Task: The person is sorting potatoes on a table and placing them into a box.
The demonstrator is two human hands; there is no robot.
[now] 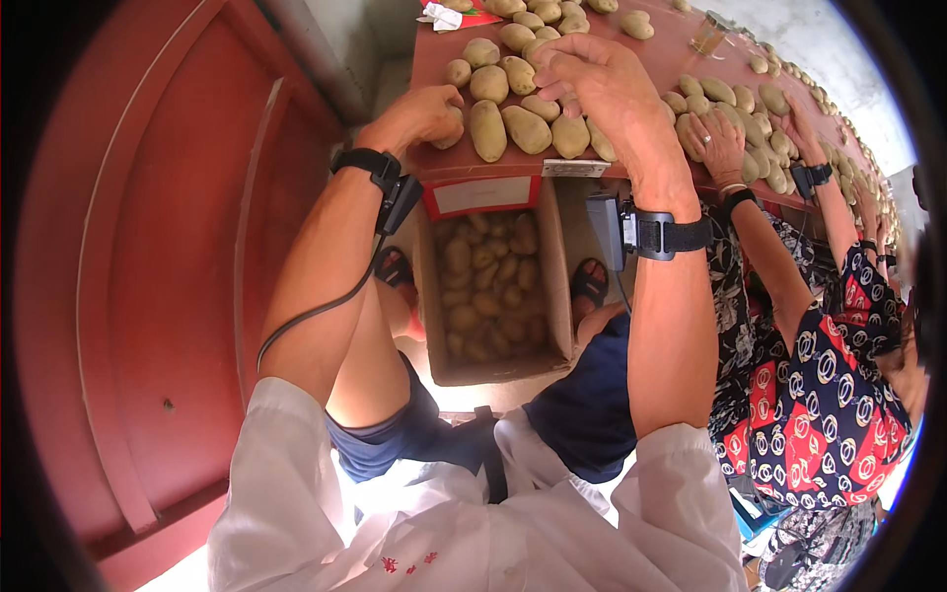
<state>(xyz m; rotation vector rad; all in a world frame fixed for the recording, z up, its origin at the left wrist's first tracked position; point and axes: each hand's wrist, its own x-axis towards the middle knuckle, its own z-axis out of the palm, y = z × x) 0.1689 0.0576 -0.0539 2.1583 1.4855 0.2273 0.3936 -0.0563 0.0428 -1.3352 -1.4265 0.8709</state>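
Observation:
My left hand [425,115] is curled over a potato [450,132] at the left front corner of the red table [473,172]. My right hand [599,78] hovers over the potatoes, its fingers loosely bent and apart with nothing seen between them. Several tan potatoes [527,129] lie between the two hands, some of them along the table's front edge. Below, between my legs, a cardboard box [555,266] holds many more potatoes [488,288]. Straps with small dark devices are on both my wrists.
To the right, a co-worker's hands [718,144] rest among another heap of potatoes [755,133]. A glass of brownish liquid [709,35] stands farther back. White crumpled paper [442,16] lies at the far left. A metal plate [577,168] is on the table's front. A red door [170,259] is at my left.

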